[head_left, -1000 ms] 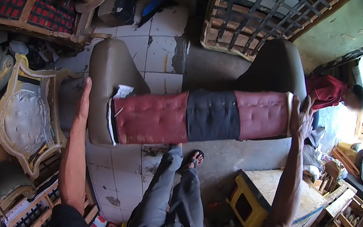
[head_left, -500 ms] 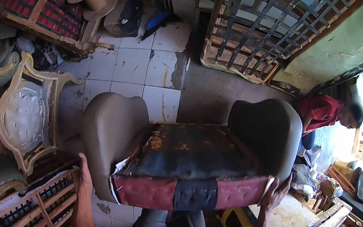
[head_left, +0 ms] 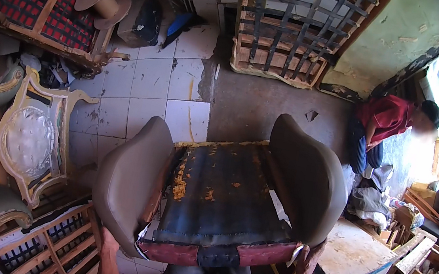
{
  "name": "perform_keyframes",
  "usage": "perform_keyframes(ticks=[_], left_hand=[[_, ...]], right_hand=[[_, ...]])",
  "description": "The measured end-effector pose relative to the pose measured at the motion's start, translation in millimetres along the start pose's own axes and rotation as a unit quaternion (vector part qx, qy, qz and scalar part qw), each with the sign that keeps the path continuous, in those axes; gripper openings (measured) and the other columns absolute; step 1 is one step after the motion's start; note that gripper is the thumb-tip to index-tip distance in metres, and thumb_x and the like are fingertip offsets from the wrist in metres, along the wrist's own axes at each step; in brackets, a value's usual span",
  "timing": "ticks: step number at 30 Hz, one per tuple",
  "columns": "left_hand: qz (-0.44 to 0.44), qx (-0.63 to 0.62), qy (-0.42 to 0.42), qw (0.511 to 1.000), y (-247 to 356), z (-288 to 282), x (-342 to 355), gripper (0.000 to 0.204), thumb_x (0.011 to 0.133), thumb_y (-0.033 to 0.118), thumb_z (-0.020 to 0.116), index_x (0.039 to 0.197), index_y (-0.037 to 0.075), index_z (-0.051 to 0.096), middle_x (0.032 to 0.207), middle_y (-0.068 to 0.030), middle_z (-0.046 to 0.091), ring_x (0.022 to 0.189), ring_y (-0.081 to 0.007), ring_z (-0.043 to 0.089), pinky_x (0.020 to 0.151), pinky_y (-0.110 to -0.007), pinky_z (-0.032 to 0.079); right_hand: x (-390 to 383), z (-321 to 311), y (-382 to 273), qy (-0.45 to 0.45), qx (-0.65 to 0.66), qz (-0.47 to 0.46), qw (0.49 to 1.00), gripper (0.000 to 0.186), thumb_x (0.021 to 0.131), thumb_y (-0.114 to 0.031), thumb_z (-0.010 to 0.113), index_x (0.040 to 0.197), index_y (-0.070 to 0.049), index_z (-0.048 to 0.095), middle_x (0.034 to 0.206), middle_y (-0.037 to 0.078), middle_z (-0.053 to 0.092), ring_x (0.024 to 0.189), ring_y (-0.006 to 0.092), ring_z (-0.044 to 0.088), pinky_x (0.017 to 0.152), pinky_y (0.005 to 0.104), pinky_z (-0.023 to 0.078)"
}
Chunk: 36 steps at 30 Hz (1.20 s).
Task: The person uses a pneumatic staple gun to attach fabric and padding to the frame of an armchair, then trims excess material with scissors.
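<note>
In front of me is a partly stripped armchair (head_left: 230, 196) with two grey-brown padded arms and no backrest. Its dark seat carries yellow foam scraps (head_left: 180, 187); the front band is maroon with a dark middle panel. Light shows through a gap beside the right padded arm. My left hand (head_left: 110, 241) is closed at the lower front of the left padded arm, its fingertips hidden behind it. At the front right corner, my right hand (head_left: 309, 258) grips the underside of the other arm, beside a torn pale strip (head_left: 295, 254). The armchair's front edge is above my lap.
A carved cream chair frame (head_left: 30, 136) and a slatted wooden frame (head_left: 56, 243) lie left. Behind stand a webbed frame (head_left: 287, 33) and a cable spool (head_left: 103, 1). A worn-topped cabinet (head_left: 356, 250) stands right, near a crouching person in a red shirt (head_left: 386, 120).
The armchair has tilted and its front edge has dropped toward me, so more of the seat shows. My left hand has closed in against the arm. The person at right shows more fully.
</note>
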State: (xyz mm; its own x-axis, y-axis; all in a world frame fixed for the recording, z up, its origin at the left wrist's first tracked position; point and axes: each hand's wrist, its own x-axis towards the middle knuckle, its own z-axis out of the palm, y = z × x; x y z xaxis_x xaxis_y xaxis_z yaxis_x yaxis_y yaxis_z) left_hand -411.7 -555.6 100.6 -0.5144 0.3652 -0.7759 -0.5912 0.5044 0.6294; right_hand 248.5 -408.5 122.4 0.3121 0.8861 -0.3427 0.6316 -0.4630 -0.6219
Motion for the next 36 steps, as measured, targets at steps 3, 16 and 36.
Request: perform_keyframes(ticks=[3, 16, 36], left_hand=[[-0.016, 0.008, -0.004, 1.0, -22, -13, 11, 0.061, 0.103, 0.056, 0.04, 0.141, 0.009, 0.051, 0.139, -0.0076, 0.057, 0.128, -0.0263, 0.053, 0.108, -0.043, 0.044], [0.105, 0.248, 0.132, 0.954, 99, 105, -13, 0.082, 0.099, 0.061, 0.046, 0.155, 0.003, 0.033, 0.156, -0.0182, 0.04, 0.142, -0.0329, 0.04, 0.116, -0.042, 0.033], [-0.064, 0.863, -0.127, 0.485, 85, 242, 298, 0.105, 0.088, 0.051, 0.065, 0.16, 0.0, 0.008, 0.158, -0.0252, 0.034, 0.145, -0.0377, 0.038, 0.117, -0.046, 0.035]], right_hand=[[-10, -7, 14, 0.008, 0.008, -0.004, 1.0, 0.085, 0.096, -0.045, 0.056, 0.157, 0.0, 0.017, 0.149, 0.028, 0.037, 0.138, 0.0404, 0.041, 0.115, 0.0472, 0.032], [111, -18, -121, 0.077, -0.126, -0.104, 0.984, 0.08, 0.094, -0.048, 0.063, 0.152, 0.001, 0.035, 0.141, 0.03, 0.047, 0.128, 0.0476, 0.05, 0.109, 0.0509, 0.04], [251, 46, -193, -0.138, -0.526, 0.082, 0.835, 0.105, 0.073, -0.055, 0.079, 0.151, 0.0, 0.034, 0.142, 0.035, 0.048, 0.128, 0.0451, 0.054, 0.107, 0.0557, 0.042]])
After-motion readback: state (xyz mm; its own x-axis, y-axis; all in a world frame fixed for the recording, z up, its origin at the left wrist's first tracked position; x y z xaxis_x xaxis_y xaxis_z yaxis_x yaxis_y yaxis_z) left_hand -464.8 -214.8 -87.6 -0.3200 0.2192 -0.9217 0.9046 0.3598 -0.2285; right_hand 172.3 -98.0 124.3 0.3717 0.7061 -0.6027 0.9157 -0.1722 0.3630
